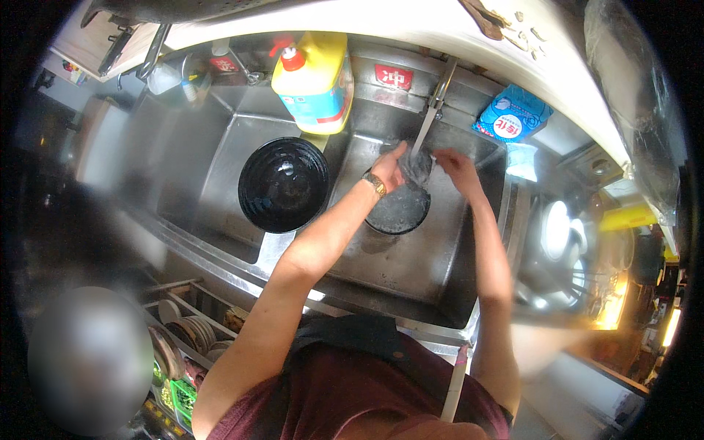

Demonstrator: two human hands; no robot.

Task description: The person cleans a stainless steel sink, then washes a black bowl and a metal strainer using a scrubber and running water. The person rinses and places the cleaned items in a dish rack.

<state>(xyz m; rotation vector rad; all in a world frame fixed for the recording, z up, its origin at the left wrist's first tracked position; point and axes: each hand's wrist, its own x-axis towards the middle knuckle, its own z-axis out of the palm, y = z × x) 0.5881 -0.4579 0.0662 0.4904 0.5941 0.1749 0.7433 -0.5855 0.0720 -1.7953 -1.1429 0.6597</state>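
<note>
My left hand (389,169), with a metal watch at the wrist, holds a dark grey wet item (417,168) under the running tap (437,102). Splashing water blurs the item, so I cannot tell whether it is a cloth or a dish. Just right of it is my right hand (455,168), its fingers bent towards the item's edge; contact is unclear. Below both hands a dark round bowl (399,212) with cloudy water sits in the right sink basin (407,269). A larger black bowl (283,184) stands over the divider to the left.
A yellow pump jug (313,82) stands behind the divider. At the back right corner are a blue printed packet (514,113) and a small pale packet (521,161). White dishes (556,230) lie farther right. Stacked plates (195,333) fill a rack at lower left. A shelf (385,22) overhangs the sink.
</note>
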